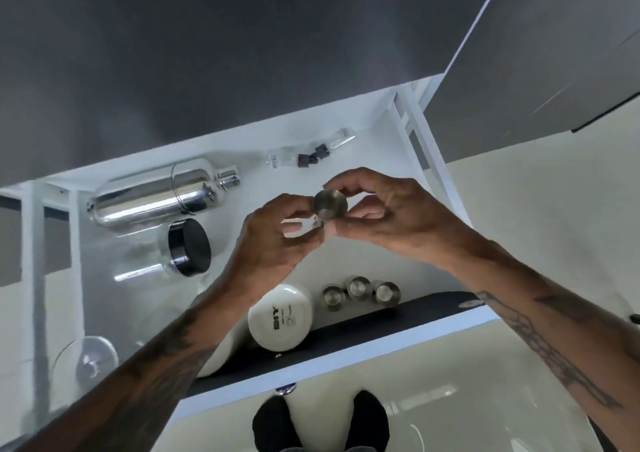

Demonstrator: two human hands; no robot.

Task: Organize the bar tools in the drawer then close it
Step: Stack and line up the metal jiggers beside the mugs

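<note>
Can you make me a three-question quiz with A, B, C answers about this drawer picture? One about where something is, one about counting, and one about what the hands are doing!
1. Where does the shiny cocktail shaker lie?
A. In the drawer, on its side
B. On the floor
C. Standing on the counter

2. How many small metal cups stand in the drawer beside the white container?
A. One
B. Three
C. Six

3. What are the hands doing?
A. Resting empty
B. Pushing the drawer shut
C. Holding a small round metal piece above the drawer

Answers: 1 A, the shaker lies sideways on the white drawer floor. 2 B, three little cups stand together near the dark front strip. 3 C, the left hand and right hand both pinch the metal piece, and the drawer is open.
</note>
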